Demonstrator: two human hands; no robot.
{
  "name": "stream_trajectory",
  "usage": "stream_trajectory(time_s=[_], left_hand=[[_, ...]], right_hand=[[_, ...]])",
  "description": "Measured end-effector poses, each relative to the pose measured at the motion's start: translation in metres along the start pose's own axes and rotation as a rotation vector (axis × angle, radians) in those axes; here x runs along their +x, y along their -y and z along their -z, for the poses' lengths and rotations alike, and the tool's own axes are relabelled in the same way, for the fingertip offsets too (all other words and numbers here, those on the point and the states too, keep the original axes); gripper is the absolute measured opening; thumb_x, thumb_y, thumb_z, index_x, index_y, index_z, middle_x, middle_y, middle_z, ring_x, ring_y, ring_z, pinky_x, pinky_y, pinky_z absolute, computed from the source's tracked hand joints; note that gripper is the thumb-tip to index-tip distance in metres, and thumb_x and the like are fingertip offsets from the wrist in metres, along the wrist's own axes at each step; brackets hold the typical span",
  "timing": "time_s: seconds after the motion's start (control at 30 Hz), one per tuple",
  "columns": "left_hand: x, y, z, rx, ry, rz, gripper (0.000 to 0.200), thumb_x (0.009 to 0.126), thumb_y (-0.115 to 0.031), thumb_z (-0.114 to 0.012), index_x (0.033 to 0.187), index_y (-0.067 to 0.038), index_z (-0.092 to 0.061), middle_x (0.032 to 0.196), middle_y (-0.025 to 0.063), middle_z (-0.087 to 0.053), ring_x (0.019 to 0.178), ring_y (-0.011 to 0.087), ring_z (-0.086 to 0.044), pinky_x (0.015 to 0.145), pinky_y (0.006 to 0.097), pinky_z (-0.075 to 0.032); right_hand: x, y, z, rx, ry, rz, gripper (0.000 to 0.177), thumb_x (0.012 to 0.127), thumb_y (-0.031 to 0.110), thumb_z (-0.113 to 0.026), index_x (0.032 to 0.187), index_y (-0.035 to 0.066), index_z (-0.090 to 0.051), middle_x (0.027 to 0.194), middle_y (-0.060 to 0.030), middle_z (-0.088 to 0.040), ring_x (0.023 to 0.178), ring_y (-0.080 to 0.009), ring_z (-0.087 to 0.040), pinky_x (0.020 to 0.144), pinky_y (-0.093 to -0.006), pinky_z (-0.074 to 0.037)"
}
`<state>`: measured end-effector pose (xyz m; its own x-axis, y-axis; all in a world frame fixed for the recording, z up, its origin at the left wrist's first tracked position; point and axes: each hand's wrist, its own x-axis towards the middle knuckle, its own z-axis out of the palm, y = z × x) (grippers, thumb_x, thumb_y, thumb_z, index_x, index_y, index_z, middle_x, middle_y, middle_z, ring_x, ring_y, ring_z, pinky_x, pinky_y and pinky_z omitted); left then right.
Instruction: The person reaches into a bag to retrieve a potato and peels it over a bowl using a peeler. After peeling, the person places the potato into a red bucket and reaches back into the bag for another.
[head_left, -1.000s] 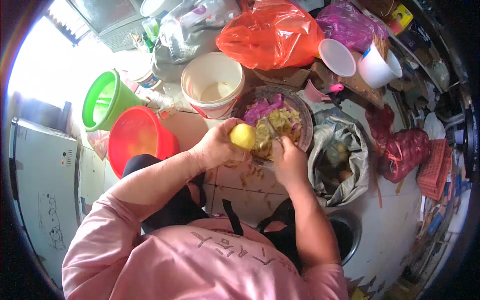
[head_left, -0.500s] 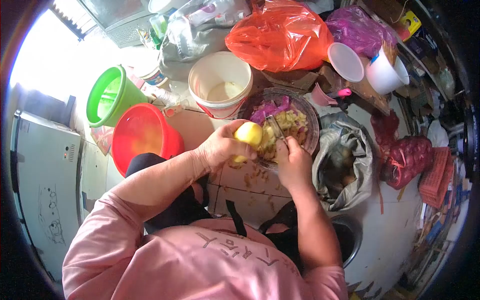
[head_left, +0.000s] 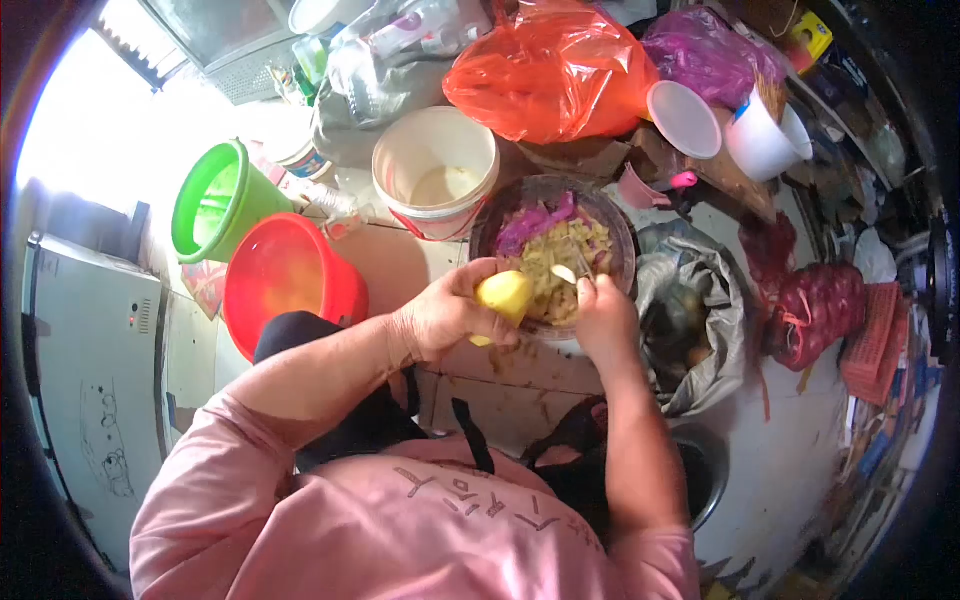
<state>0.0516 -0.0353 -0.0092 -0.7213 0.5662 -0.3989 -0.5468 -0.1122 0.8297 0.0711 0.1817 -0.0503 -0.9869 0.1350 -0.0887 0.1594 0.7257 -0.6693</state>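
My left hand (head_left: 462,312) is closed around a peeled yellow potato (head_left: 504,297), held over the near left rim of a dark basin (head_left: 483,240). In the basin lie many pale peelings (head_left: 560,250) and a purple plastic bag (head_left: 535,222). My right hand (head_left: 606,318) grips a metal peeler (head_left: 583,262), partly blurred, above the basin's right side. A pale slice (head_left: 563,273) shows near its blade. Peeler and potato are apart. Right of the basin, a grey sack (head_left: 705,375) stands open with dark round things inside.
A red tub (head_left: 345,290), a green bucket (head_left: 250,205) and a white bucket (head_left: 470,215) stand to the left and behind. Beyond the basin are an orange bag (head_left: 550,75) and a white tub (head_left: 770,145). A red net sack (head_left: 820,305) lies at right; peel scraps litter the tiles.
My right hand has moved right and slightly down, taking the peeler away from the potato. My left hand and the potato have shifted slightly down and right.
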Motion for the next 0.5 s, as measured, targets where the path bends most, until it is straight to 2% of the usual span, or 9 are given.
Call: stream_trajectory(time_s=[0.03, 0.1, 0.17, 0.2, 0.3, 0.37, 0.43, 0.47, 0.5], left_hand=[[-0.002, 0.000, 0.005, -0.017, -0.025, -0.013, 0.065, 0.068, 0.005, -0.071, 0.129, -0.005, -0.050, 0.105, 0.0061, -0.062, 0.095, 0.0194, -0.062, 0.087, 0.0354, -0.053], [0.002, -0.007, 0.008, -0.167, -0.084, 0.064, 0.064, 0.070, 0.003, -0.068, 0.130, -0.004, -0.049, 0.107, 0.0076, -0.061, 0.096, 0.0203, -0.062, 0.086, 0.0374, -0.053], [0.008, -0.004, 0.012, -0.150, -0.113, 0.056, 0.062, 0.072, 0.001, -0.066, 0.131, -0.004, -0.048, 0.109, 0.0093, -0.060, 0.097, 0.0218, -0.062, 0.083, 0.0390, -0.055], [0.009, -0.002, 0.014, -0.222, -0.135, 0.089, 0.061, 0.072, 0.002, -0.066, 0.130, -0.004, -0.048, 0.109, 0.0093, -0.060, 0.097, 0.0226, -0.062, 0.081, 0.0400, -0.055], [0.009, -0.003, 0.012, -0.291, -0.144, 0.111, 0.059, 0.074, 0.003, -0.067, 0.130, -0.005, -0.049, 0.109, 0.0092, -0.060, 0.098, 0.0240, -0.062, 0.078, 0.0414, -0.057], [0.007, -0.005, 0.008, -0.286, -0.130, 0.109, 0.058, 0.074, 0.004, -0.067, 0.129, -0.005, -0.049, 0.109, 0.0091, -0.060, 0.097, 0.0245, -0.063, 0.078, 0.0418, -0.057], [0.004, -0.006, 0.005, -0.322, -0.057, 0.089, 0.060, 0.073, 0.006, -0.068, 0.129, -0.006, -0.050, 0.110, 0.0091, -0.060, 0.096, 0.0259, -0.064, 0.079, 0.0421, -0.058], [0.004, -0.001, 0.008, -0.292, 0.069, 0.039, 0.061, 0.072, 0.006, -0.068, 0.129, -0.007, -0.050, 0.110, 0.0094, -0.061, 0.097, 0.0260, -0.064, 0.082, 0.0423, -0.058], [0.003, -0.002, 0.008, -0.284, 0.076, 0.042, 0.061, 0.072, 0.006, -0.068, 0.129, -0.007, -0.050, 0.110, 0.0094, -0.061, 0.097, 0.0260, -0.064, 0.082, 0.0423, -0.058]], right_hand=[[0.000, 0.008, 0.005, 0.047, -0.023, 0.062, 0.031, 0.098, 0.028, -0.047, 0.089, 0.001, -0.058, 0.081, -0.0252, -0.064, 0.077, -0.0454, -0.062, 0.066, -0.0510, -0.049], [-0.007, 0.021, 0.002, 0.069, 0.021, 0.021, 0.030, 0.098, 0.029, -0.049, 0.091, 0.001, -0.058, 0.080, -0.0253, -0.064, 0.077, -0.0466, -0.062, 0.066, -0.0515, -0.048], [-0.014, 0.031, -0.003, 0.125, -0.050, 0.214, 0.028, 0.096, 0.028, -0.051, 0.091, 0.001, -0.057, 0.079, -0.0247, -0.064, 0.076, -0.0464, -0.061, 0.065, -0.0518, -0.048], [-0.018, 0.036, -0.003, 0.137, -0.020, 0.270, 0.025, 0.096, 0.025, -0.053, 0.092, 0.001, -0.056, 0.079, -0.0247, -0.063, 0.076, -0.0466, -0.061, 0.064, -0.0521, -0.048], [-0.029, 0.046, -0.006, 0.028, 0.013, 0.343, 0.022, 0.096, 0.023, -0.053, 0.093, 0.001, -0.055, 0.079, -0.0254, -0.063, 0.077, -0.0473, -0.061, 0.065, -0.0518, -0.049], [-0.028, 0.043, -0.008, 0.044, -0.014, 0.333, 0.021, 0.096, 0.022, -0.051, 0.093, 0.001, -0.054, 0.079, -0.0260, -0.062, 0.079, -0.0481, -0.061, 0.066, -0.0523, -0.049], [-0.016, 0.038, -0.003, 0.044, 0.018, 0.168, 0.027, 0.097, 0.025, -0.049, 0.094, -0.001, -0.055, 0.081, -0.0269, -0.063, 0.080, -0.0483, -0.061, 0.069, -0.0542, -0.048], [-0.004, 0.021, -0.003, -0.053, 0.145, -0.004, 0.033, 0.098, 0.029, -0.045, 0.094, -0.001, -0.057, 0.083, -0.0285, -0.063, 0.082, -0.0487, -0.061, 0.072, -0.0560, -0.047], [0.005, 0.011, -0.003, -0.055, 0.143, -0.015, 0.038, 0.099, 0.033, -0.042, 0.094, -0.001, -0.059, 0.085, -0.0287, -0.064, 0.083, -0.0494, -0.061, 0.074, -0.0562, -0.046]])
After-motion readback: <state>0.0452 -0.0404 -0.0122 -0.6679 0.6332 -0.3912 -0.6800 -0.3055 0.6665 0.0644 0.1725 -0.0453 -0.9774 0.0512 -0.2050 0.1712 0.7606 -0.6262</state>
